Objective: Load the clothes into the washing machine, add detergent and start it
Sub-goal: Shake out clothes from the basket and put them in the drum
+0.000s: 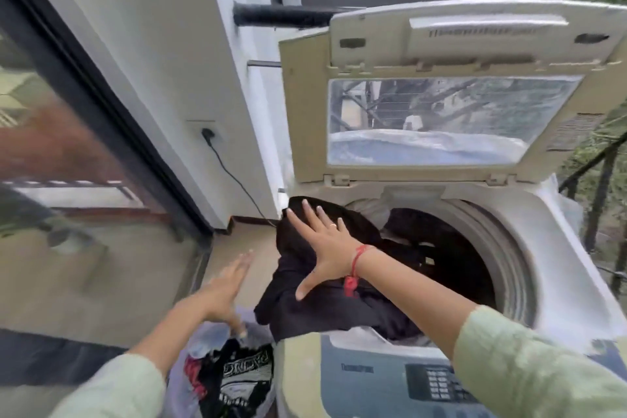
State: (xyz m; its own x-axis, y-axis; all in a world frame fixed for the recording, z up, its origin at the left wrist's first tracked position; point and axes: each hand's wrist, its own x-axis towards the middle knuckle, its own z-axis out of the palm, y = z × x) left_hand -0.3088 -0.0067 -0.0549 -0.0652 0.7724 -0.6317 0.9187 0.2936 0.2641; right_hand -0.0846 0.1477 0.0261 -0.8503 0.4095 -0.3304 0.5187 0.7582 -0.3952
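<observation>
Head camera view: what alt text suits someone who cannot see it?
A person's right hand presses flat, fingers spread, on a black cloth garment draped over the rim of a white top-loading washing machine whose beige lid stands raised. The blurred left hand hovers open above a pile of dark printed clothes.

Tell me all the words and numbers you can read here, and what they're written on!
No text here can be read for sure.
Raised lettering on the beige plastic lid: blurred.
Dark word on the grey-blue control panel: blurred; its button marks are too small.
Print on the grey sticker under the lid: too small.
White block letters on the black T-shirt: unreadable.
</observation>
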